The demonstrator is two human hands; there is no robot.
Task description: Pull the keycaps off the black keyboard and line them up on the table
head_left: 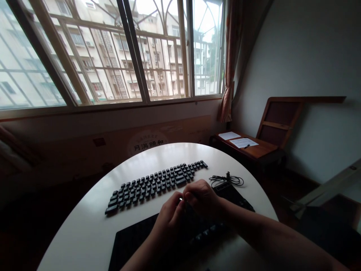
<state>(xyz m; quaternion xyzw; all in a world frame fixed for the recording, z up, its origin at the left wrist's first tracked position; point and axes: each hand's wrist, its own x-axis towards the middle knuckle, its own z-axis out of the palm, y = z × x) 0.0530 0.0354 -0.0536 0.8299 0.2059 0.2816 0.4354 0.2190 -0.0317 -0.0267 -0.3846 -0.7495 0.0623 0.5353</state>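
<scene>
Both my hands meet over a black keyboard base [135, 241] lying on the near part of a round white table [93, 222]. My left hand [168, 215] is curled, fingertips pinched beside a small shiny object I cannot make out. My right hand [202, 196] is closed in a loose fist, touching the left hand's fingertips. A few keycaps [207, 230] remain on the base under my right forearm. Beyond the hands, rows of loose black keycaps [153, 182] are laid out in keyboard order on the table.
A coiled black cable [227, 180] lies at the table's right side. A wooden side table [254, 148] with papers and a leaning wooden frame stands at the right wall. A barred window spans the back. The floor around is dark.
</scene>
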